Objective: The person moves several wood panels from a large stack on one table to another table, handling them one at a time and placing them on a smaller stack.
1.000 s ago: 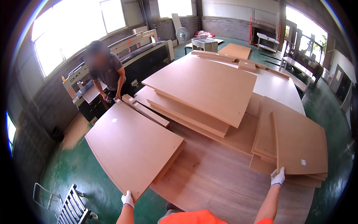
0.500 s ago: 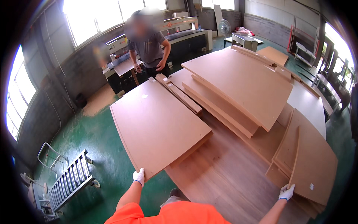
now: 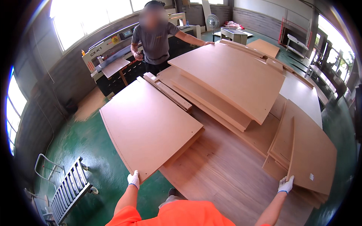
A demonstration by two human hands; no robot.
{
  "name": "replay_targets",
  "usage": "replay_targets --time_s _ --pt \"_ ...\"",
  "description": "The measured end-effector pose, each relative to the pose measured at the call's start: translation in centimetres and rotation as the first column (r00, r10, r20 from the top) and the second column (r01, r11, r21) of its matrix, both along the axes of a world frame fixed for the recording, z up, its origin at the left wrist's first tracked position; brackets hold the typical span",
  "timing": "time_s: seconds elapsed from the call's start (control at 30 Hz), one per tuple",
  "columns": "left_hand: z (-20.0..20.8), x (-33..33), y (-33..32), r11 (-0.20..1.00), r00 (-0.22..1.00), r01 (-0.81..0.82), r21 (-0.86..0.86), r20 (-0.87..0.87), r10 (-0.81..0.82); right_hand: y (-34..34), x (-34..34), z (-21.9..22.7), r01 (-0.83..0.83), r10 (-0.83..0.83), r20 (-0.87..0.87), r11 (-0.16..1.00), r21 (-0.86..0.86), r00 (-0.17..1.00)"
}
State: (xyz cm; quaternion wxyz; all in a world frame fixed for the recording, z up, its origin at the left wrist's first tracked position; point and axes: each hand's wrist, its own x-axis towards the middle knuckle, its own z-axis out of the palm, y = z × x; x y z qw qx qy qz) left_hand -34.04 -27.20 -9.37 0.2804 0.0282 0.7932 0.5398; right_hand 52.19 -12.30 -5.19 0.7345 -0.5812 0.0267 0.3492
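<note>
My left hand (image 3: 133,178), in a white glove with a blue cuff, grips the near corner of a large brown fibreboard panel (image 3: 151,124) on top of the left stack. Its fingers are partly hidden by the board's edge. Far to the right, my gloved right hand (image 3: 285,185) is closed on the near corner of a smaller brown panel (image 3: 313,158), which bears a small white label. That panel leans over other boards (image 3: 282,139). Both arms are spread wide, with the wood-grain tabletop (image 3: 218,169) between them.
Across the table a co-worker (image 3: 155,41) rests one hand on the big middle stack of panels (image 3: 230,75). Narrow strips (image 3: 167,90) lie between the stacks. A grey roller cart (image 3: 69,188) stands on the green floor at left. Behind are a long machine (image 3: 113,49) and a fan (image 3: 213,22).
The co-worker has stretched an arm out and laid a hand on the middle stack's far corner. A small white label on the left panel no longer shows. My hands keep their holds.
</note>
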Motion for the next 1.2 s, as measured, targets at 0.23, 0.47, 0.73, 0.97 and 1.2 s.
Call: replay_targets --time_s 0.23,0.47,0.73,0.97,1.2 --pt "0.5 0.8 0.7 0.999 0.998 0.012 -0.039 -0.057 -0.014 -0.8 0.9 -0.4 -0.003 0.003 -0.005 1.000 -0.004 1.000" --pt "-0.8 0.5 0.8 1.000 1.000 0.008 -0.017 -0.002 -0.008 -0.4 0.3 0.4 0.006 -0.006 -0.012 1.000 -0.009 1.000" --pt "-5.2 -3.7 -0.7 0.998 0.998 0.055 -0.015 -0.035 -0.056 0.0 -0.4 0.3 0.005 -0.005 -0.046 1.000 -0.009 0.999" --pt "-1.4 -0.4 0.3 1.000 0.999 0.020 0.008 0.042 -0.020 -0.2 0.4 -0.1 0.012 -0.013 -0.028 1.000 -0.002 1.000" --pt "2.3 1.8 1.1 0.999 0.999 0.013 -0.038 0.041 -0.012 -0.5 1.1 -0.6 0.015 -0.015 -0.015 1.000 0.001 1.000"
